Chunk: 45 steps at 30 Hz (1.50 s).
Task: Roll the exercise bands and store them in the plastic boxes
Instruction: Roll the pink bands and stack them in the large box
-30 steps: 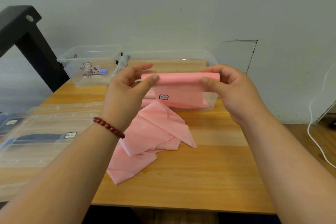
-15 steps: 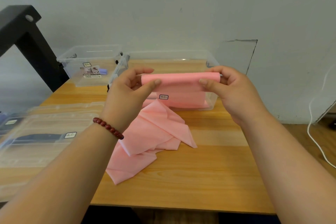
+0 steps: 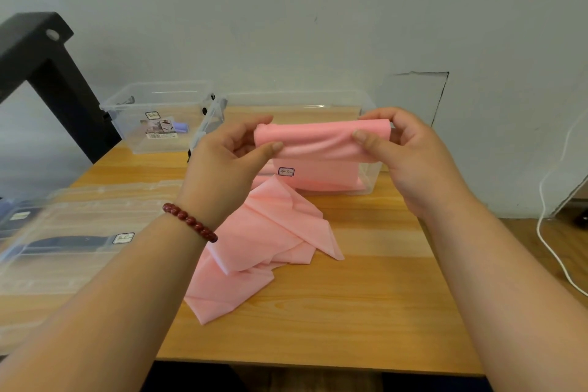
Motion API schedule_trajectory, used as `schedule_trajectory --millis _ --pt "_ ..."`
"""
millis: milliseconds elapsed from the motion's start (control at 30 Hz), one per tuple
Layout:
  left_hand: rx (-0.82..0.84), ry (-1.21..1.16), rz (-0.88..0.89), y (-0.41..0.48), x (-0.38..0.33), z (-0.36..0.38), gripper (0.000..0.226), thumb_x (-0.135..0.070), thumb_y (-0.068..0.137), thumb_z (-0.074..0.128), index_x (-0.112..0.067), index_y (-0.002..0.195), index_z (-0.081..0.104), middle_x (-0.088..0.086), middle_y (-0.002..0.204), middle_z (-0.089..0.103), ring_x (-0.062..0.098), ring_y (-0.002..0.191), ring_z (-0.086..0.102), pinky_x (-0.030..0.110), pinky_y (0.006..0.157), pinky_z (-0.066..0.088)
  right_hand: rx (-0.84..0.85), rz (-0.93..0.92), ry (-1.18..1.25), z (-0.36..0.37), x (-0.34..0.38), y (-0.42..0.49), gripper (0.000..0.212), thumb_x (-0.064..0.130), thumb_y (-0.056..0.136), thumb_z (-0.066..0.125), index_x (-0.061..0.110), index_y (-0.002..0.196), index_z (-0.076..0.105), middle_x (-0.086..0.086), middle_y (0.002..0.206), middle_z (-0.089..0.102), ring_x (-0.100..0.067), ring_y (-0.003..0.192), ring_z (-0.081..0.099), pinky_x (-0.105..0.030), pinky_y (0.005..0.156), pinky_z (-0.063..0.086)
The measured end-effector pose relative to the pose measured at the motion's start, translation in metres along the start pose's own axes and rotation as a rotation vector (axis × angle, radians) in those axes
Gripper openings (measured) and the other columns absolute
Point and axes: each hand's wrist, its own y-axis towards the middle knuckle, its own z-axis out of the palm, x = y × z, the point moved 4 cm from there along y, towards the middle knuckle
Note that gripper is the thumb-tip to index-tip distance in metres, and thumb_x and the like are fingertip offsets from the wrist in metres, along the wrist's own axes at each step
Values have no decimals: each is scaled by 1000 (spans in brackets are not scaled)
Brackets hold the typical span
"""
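A long pink exercise band is partly rolled into a short tube held above the table. My left hand pinches the roll's left end between thumb and fingers. My right hand pinches its right end the same way. The loose tail of the band hangs down and lies crumpled on the wooden table. Just behind the roll stands a clear plastic box with a small label.
A second clear box with small items stands at the back left. A clear lidded box with a dark band inside lies at the left. A black frame rises at far left, and a white cable hangs at right.
The roll has grown a little thicker as both hands turned it, and its surface now shows wrinkles. The hands stay in about the same place.
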Motion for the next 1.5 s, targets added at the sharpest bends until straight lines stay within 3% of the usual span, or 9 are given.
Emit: schedule_trajectory --millis 300,500,600,867,1000,1067,1200,1333,1500 --pt "-5 -93 -60 -2 -1 -2 29 -15 88 68 -30 112 64 -11 100 72 0 95 67 13 84 50 23 -9 11 0 0 -1 22 8 87 68 27 98 64 21 77 70 5 77 65 -11 66 48" --pt "-44 -81 -71 1 2 -4 19 -22 90 65 -32 106 66 -24 80 71 -7 79 64 18 85 53 -9 -61 -76 -1 -1 0 24 16 84 72 36 97 65 15 88 67 -1 83 61 -17 72 48" --pt "-28 -61 -60 -1 3 -3 24 -24 89 66 -41 105 61 -11 86 70 2 80 62 24 80 53 -29 -56 -68 -1 -2 0 20 17 84 72 34 94 66 17 84 68 1 81 61 -15 71 47" --pt "-32 -12 -47 -3 6 -2 23 -20 87 70 -36 103 64 -12 92 71 -10 80 63 4 70 44 -40 -7 -90 -1 -5 -3 7 21 89 67 28 88 68 19 75 69 5 74 62 -11 68 46" --pt "-39 -31 -63 -2 5 -2 19 -23 88 68 -33 104 66 -18 84 70 -11 75 63 3 65 44 46 -12 -69 -1 -3 -5 26 20 81 74 35 100 64 13 81 71 -3 81 65 -14 70 49" --pt "-29 -28 -62 -2 6 -2 18 -25 90 66 -34 106 66 -18 81 69 -7 75 63 5 65 45 40 -34 -110 -3 -2 -4 27 17 80 76 35 96 65 13 83 69 -4 81 63 -16 70 49" --pt "10 -14 -51 -3 8 0 23 -29 92 62 -45 107 60 6 97 64 15 88 63 25 82 53 -6 -53 -90 -4 -1 -2 19 13 81 74 29 88 65 18 77 67 0 77 61 -15 69 47" --pt "34 -88 -40 -5 1 6 44 -13 88 68 -32 124 55 -5 105 69 -1 89 67 10 75 49 -50 -54 -20 -4 1 -1 16 12 84 72 25 89 64 21 74 68 4 75 61 -11 66 45" --pt "-32 -82 26 -3 -5 3 39 -11 88 68 -28 122 57 -17 78 70 -6 79 65 6 71 45 -49 -60 -17 -6 2 0 16 18 88 69 31 95 65 15 76 65 -2 75 59 -15 68 45"
